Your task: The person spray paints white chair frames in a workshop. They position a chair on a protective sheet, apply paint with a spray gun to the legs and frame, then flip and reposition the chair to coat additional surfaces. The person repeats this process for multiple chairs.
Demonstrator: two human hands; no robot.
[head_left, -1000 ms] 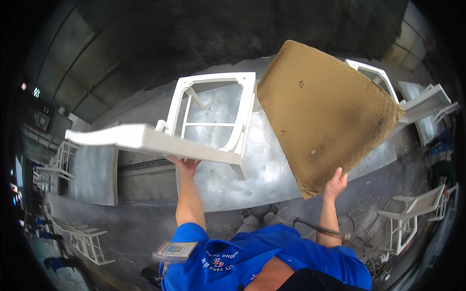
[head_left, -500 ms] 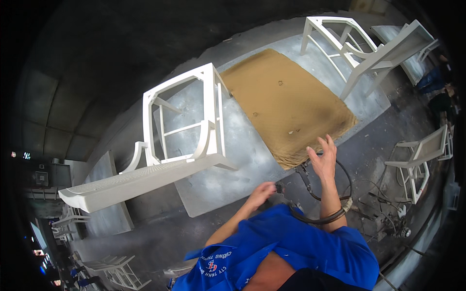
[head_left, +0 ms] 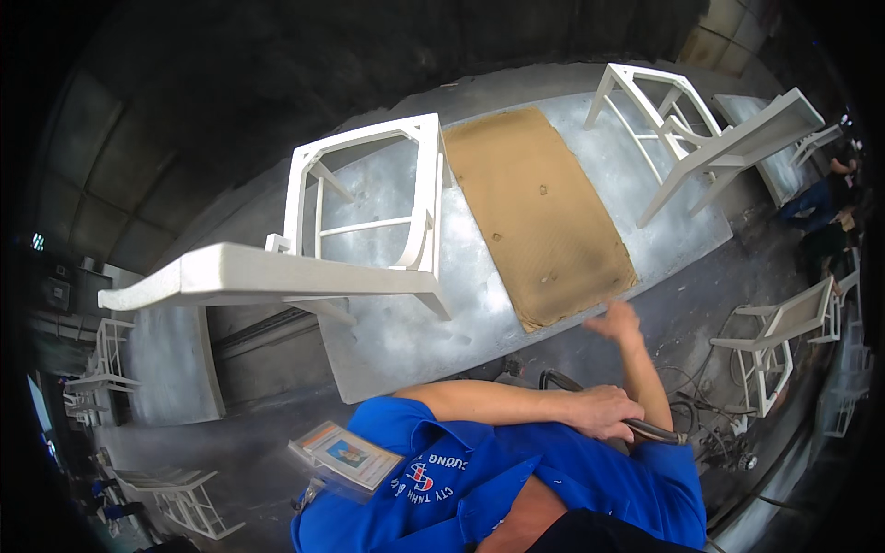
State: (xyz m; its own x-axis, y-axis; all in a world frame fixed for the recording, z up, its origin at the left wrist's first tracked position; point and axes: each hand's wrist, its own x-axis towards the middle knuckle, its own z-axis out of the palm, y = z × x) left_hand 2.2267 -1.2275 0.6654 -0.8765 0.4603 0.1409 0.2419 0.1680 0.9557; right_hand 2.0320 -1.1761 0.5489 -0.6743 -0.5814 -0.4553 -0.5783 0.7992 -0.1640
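My left arm (head_left: 498,402) reaches across my front. My left hand (head_left: 604,412) is closed round a dark hose (head_left: 653,430) that lies against my right forearm. My right hand (head_left: 616,323) is held out with its fingers apart and nothing visible in them, just off the near edge of a brown sheet (head_left: 553,221). That sheet lies across a pale grey board (head_left: 406,346). On the board's left part stands a white chair frame (head_left: 300,272) with an open seat. Another white chair frame (head_left: 682,152) stands on its right part.
Further white chairs (head_left: 774,336) stand on the floor at the right, beside tangled hoses and fittings (head_left: 728,442). More chairs (head_left: 184,498) are at the lower left, near a second grey board (head_left: 171,359). A person (head_left: 820,194) is at the far right.
My left hand has moved right and taken hold of the hose by my right forearm. My right hand has dropped slightly lower. The black fitting below it no longer shows. The view has shifted.
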